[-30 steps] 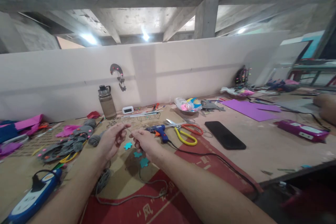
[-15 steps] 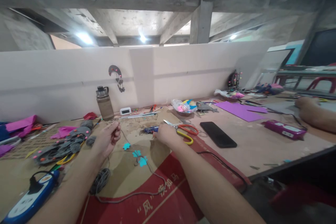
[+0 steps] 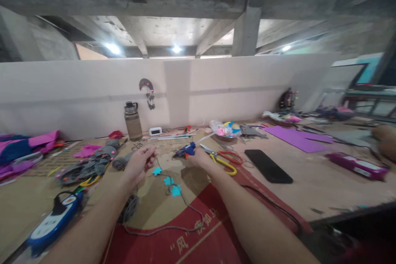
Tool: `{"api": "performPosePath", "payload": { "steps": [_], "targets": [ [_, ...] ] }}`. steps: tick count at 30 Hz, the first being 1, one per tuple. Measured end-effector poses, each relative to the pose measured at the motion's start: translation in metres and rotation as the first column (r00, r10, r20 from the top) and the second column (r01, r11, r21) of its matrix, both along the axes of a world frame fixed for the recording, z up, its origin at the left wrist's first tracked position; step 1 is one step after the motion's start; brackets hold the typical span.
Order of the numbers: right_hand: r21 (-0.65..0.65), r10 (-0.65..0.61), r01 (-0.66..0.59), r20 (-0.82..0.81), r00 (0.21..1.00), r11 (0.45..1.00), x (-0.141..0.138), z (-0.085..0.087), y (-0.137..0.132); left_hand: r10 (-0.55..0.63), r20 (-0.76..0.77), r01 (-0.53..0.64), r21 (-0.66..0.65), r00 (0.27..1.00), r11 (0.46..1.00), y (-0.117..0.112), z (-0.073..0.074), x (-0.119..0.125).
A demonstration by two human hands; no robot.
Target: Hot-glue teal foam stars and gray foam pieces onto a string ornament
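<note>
My left hand (image 3: 142,163) is closed in a pinch on the end of a grey yarn cord (image 3: 163,229). Along that cord lie a few small teal cut-out shapes (image 3: 176,191) on the brown board. My right hand (image 3: 199,160) is wrapped round a blue hot glue gun (image 3: 186,149), its nozzle pointing left toward the left hand. A pale glue stick (image 3: 206,137) juts from the gun's rear. Close to the right wrist lie scissors with red and yellow handles (image 3: 227,160). A grey yarn ball (image 3: 130,207) sits beside my left forearm, partly hidden.
A black phone (image 3: 267,166) and purple paper (image 3: 297,138) lie to the right. At left are a blue power strip (image 3: 54,222) and a grey felt piece with pink dots (image 3: 88,168). A bottle (image 3: 133,123) stands behind. Another person's hand (image 3: 385,140) shows at far right.
The view has swung left, so everything sits farther right. My right hand has lifted and tilted the glue gun, and its stick now shows. My left hand keeps its pinch on the cord.
</note>
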State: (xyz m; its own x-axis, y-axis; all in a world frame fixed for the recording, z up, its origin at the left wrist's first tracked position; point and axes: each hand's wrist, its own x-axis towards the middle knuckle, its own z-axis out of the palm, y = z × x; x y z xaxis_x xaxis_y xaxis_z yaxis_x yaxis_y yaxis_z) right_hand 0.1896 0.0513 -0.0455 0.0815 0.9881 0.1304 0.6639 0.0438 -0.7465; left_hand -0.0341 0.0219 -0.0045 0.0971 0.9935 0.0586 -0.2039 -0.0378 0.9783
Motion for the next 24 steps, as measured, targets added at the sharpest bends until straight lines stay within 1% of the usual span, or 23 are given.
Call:
{"api": "performPosePath", "payload": {
  "steps": [3,4,5,6,7,8,9,10,12,13,15,20,22,24],
  "targets": [
    [-0.001,0.044,-0.044,-0.056,0.997,0.999,-0.008,0.006,-0.001,0.059,-0.019,-0.059,0.002,0.998,0.998,0.002,-0.004,-0.001],
    [0.014,0.063,-0.062,-0.098,0.993,0.998,-0.012,0.011,-0.004,0.064,-0.028,-0.064,0.0,0.998,0.998,0.002,-0.005,-0.001],
    [0.033,0.084,-0.079,-0.193,0.978,0.996,-0.016,0.016,-0.009,0.07,-0.055,-0.07,-0.011,0.996,0.997,0.003,-0.007,-0.001],
    [0.059,0.105,-0.091,-0.306,0.946,0.994,-0.019,0.021,-0.015,0.084,-0.074,-0.086,-0.015,0.994,0.996,0.003,-0.008,-0.001],
    [0.103,0.164,-0.133,-0.414,0.895,0.986,-0.023,0.026,-0.021,0.093,-0.091,-0.095,-0.02,0.992,0.995,0.004,-0.009,-0.002],
    [0.15,0.229,-0.176,-0.512,0.828,0.973,-0.025,0.031,-0.027,0.102,-0.108,-0.105,-0.027,0.989,0.994,0.004,-0.01,-0.002],
    [0.195,0.306,-0.236,-0.576,0.758,0.952,-0.027,0.036,-0.033,0.109,-0.118,-0.113,-0.029,0.987,0.993,0.005,-0.011,-0.003],
    [0.23,0.36,-0.277,-0.603,0.712,0.933,-0.029,0.039,-0.038,0.112,-0.126,-0.117,-0.033,0.986,0.993,0.005,-0.011,-0.003],
    [0.282,0.433,-0.33,-0.608,0.665,0.901,-0.03,0.044,-0.045,0.122,-0.134,-0.127,-0.031,0.984,0.991,0.005,-0.012,-0.004],
    [0.294,0.45,-0.34,-0.598,0.664,0.893,-0.03,0.045,-0.047,0.126,-0.135,-0.131,-0.026,0.983,0.991,0.005,-0.012,-0.004],
    [0.298,0.459,-0.349,-0.552,0.696,0.888,-0.03,0.046,-0.05,0.14,-0.134,-0.143,-0.01,0.981,0.99,0.004,-0.011,-0.005],
    [0.226,0.419,-0.359,-0.34,0.842,0.905,-0.031,0.047,-0.055,0.146,-0.106,-0.146,0.0,0.984,0.989,0.003,-0.011,-0.005],
    [0.205,0.405,-0.358,-0.28,0.87,0.911,-0.031,0.048,-0.057,0.143,-0.106,-0.144,0.001,0.984,0.99,0.003,-0.011,-0.005],
    [0.196,0.407,-0.366,-0.246,0.88,0.91,-0.031,0.049,-0.058,0.142,-0.112,-0.142,0.003,0.983,0.99,0.004,-0.011,-0.005]
  ]
}}
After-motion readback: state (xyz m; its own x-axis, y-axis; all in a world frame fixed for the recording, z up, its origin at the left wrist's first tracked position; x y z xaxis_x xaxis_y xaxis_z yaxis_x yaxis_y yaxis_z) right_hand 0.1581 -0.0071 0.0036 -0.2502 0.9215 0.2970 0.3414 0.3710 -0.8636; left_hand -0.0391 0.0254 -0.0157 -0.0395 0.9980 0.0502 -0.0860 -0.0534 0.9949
